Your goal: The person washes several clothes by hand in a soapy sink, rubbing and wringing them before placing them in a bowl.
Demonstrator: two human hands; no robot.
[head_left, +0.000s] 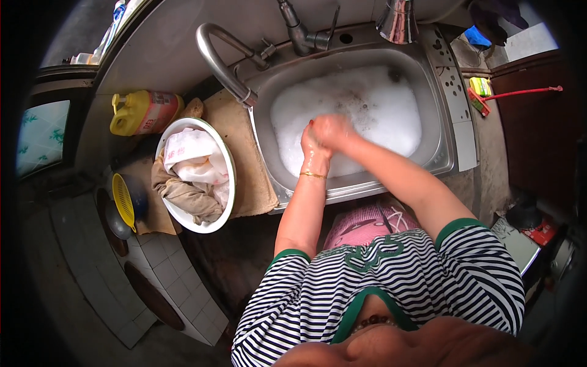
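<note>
Foamy white water fills much of the stainless steel sink before me. Over its near left part, my left hand and my right hand are pressed together, both wet. The right hand is blurred and covers part of the left, so the fingers of both are largely hidden. Whether anything lies between them cannot be told. A thin gold-coloured bracelet circles my left wrist. To the left of the sink stands a white basin holding white printed cloths and a crumpled brown cloth.
A curved metal faucet rises at the sink's back left, beside a second faucet. Behind the basin lies a yellow pump jug. A yellow strainer is at the left; a red-handled brush rests at the far right.
</note>
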